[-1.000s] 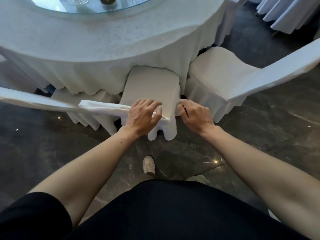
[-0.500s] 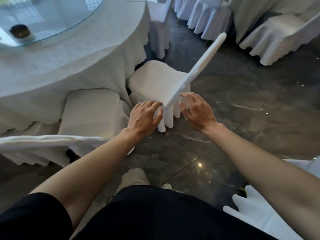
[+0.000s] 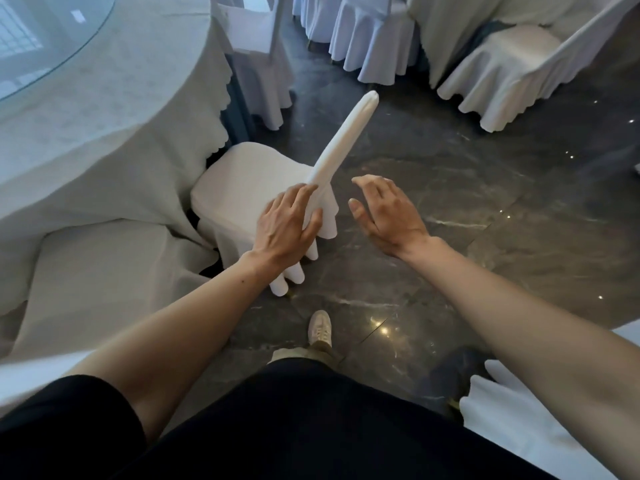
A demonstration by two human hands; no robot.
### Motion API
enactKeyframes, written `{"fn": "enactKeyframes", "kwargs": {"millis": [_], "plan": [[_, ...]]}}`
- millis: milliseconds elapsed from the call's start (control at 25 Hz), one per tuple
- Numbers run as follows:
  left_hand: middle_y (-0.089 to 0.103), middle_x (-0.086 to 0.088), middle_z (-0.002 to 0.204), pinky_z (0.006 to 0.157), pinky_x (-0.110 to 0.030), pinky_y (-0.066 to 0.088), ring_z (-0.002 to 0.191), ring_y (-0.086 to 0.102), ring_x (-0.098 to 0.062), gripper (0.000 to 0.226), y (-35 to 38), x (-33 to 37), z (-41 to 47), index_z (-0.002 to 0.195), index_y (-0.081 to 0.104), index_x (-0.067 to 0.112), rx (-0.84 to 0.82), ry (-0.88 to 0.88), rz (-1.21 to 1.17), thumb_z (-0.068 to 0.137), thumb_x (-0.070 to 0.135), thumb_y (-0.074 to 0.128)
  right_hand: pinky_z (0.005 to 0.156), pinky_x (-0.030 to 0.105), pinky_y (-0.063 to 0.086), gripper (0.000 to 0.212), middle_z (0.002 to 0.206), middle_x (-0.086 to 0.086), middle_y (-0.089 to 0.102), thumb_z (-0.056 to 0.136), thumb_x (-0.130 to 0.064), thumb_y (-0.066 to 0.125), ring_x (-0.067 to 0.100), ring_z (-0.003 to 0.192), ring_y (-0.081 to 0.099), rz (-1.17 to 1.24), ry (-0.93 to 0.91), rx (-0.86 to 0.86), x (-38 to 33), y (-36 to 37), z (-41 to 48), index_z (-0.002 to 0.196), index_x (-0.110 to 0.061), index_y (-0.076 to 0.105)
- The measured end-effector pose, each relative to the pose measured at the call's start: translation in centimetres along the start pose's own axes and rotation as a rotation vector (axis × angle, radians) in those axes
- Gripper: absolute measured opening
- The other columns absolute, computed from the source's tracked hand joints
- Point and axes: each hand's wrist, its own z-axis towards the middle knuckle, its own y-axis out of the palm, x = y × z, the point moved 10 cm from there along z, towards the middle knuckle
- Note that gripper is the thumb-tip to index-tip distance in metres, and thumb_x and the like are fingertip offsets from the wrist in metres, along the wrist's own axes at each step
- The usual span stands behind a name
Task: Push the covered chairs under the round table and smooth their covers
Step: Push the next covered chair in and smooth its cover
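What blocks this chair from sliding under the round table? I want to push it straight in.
Nothing visible does. The chair already has its seat front at the hanging tablecloth; only that cloth drapes there. The left hand rests on its backrest; the right hand hovers open beside it.

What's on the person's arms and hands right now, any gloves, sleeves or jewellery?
No gloves: both the left hand and the right hand are bare, with no rings or watch showing. The forearms are uncovered. A short black sleeve ends above the left elbow; the right sleeve is out of view.

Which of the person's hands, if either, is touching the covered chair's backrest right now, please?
Left hand touching: head view shows it on the backrest. Right hand apart, floor between.
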Motion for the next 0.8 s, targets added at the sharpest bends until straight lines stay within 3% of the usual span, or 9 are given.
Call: {"fn": "enactKeyframes", "kwargs": {"millis": [360,520,640,800], "plan": [[0.054,-0.007,0.127,0.076,-0.033,0.045,0.100,0.058,-0.023,0.046,5.3,1.0,11.5,0.132,0.040,0.021,0.077,-0.183,0.029,0.096,0.048,0.032,0.109,0.047,0.036,0.053,0.137,0.015,0.049,0.099,-0.044,0.030,0.032,0.128,0.044,0.003,-0.196,-0.117,8.9,-0.7,11.9,0.134,-0.007,0.044],[0.058,-0.009,0.120,0.071,-0.033,0.043,0.094,0.058,-0.022,0.053,8.0,0.4,13.7,0.133,0.035,0.023,0.043,-0.430,0.050,0.096,0.058,0.022,0.109,0.048,0.034,0.056,0.139,0.017,0.047,0.099,-0.045,0.029,0.034,0.129,0.043,0.023,-0.373,-0.186,11.8,0.6,16.2,0.136,-0.006,0.042],[0.059,-0.009,0.108,0.074,-0.034,0.040,0.090,0.055,-0.022,0.054,8.3,0.8,13.8,0.127,0.042,0.020,0.121,-0.627,0.135,0.097,0.058,0.018,0.112,0.048,0.030,0.058,0.145,0.018,0.043,0.099,-0.046,0.028,0.033,0.135,0.039,0.055,-0.540,-0.294,12.7,1.7,18.2,0.140,-0.006,0.039],[0.058,-0.013,0.111,0.085,-0.041,0.040,0.097,0.053,-0.029,0.051,8.6,1.6,13.9,0.126,0.044,0.017,0.148,-0.809,0.225,0.098,0.053,0.020,0.115,0.046,0.023,0.058,0.149,0.017,0.039,0.101,-0.045,0.030,0.031,0.140,0.031,0.051,-0.743,-0.382,13.8,2.3,20.3,0.143,-0.006,0.036]]}}
